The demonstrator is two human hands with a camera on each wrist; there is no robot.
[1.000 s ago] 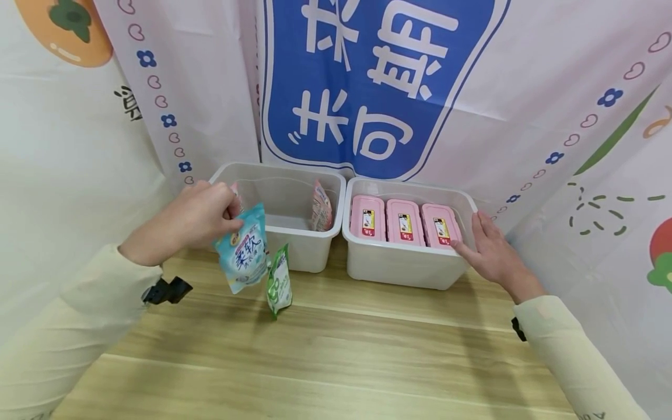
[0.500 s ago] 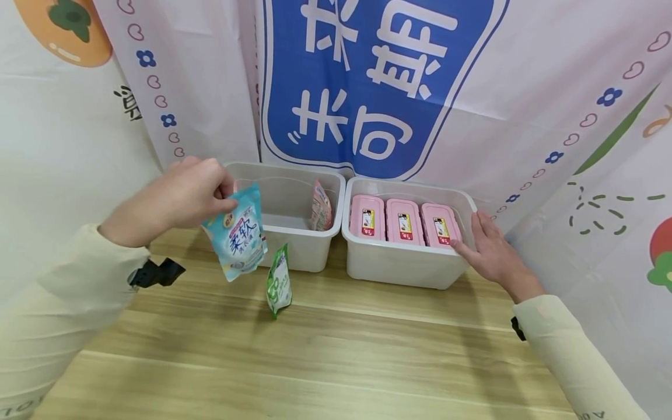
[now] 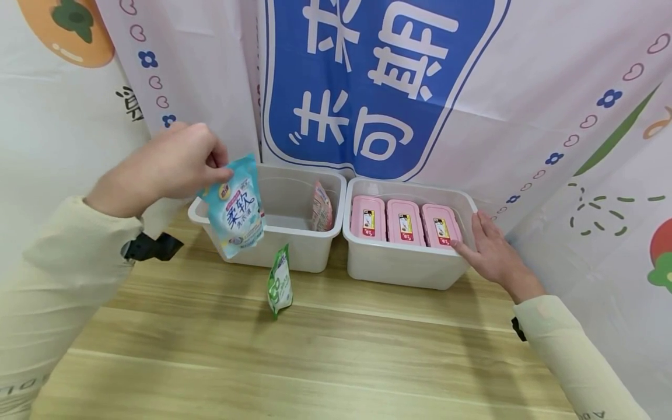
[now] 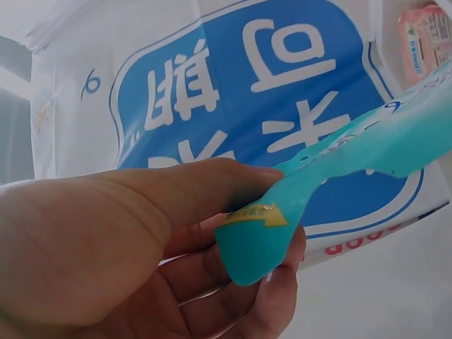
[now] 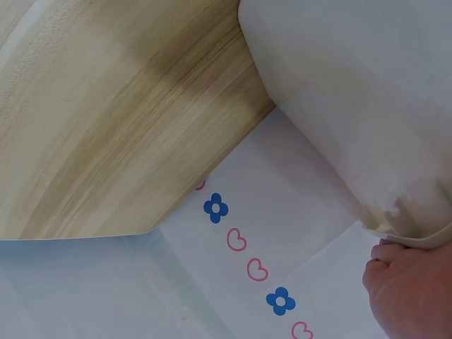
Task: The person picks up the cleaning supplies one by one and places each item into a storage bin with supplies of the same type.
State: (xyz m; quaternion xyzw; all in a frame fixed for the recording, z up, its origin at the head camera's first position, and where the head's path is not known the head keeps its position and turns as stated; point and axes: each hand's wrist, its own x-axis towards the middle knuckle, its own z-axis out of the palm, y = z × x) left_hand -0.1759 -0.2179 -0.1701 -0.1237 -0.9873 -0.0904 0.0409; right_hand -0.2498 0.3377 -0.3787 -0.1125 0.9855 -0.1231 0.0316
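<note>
My left hand [image 3: 170, 163] pinches a light-blue laundry detergent pouch [image 3: 237, 219] by its top edge. The pouch hangs in front of the left grey-white bin [image 3: 301, 251] and covers part of that bin's left end. Close up in the left wrist view, the thumb and fingers hold the pouch's turquoise corner [image 4: 254, 247]. My right hand [image 3: 490, 248] rests against the right-hand bin [image 3: 404, 269] at its front right corner, fingers straight along the side and thumb over the front rim. In the right wrist view the knuckles [image 5: 409, 282] show right at the bin's rim.
A green-and-white pouch [image 3: 280, 283] stands on the wooden table [image 3: 336, 361] before the left bin. A pink pouch [image 3: 322, 207] leans inside that bin's right end. Three pink lidded boxes [image 3: 404, 219] sit in the right bin. Printed cloth [image 3: 210, 70] hangs behind and at both sides.
My left hand has lifted the blue pouch up and slightly to the left, away from the green pouch. The right hand has stayed in place at the bin.
</note>
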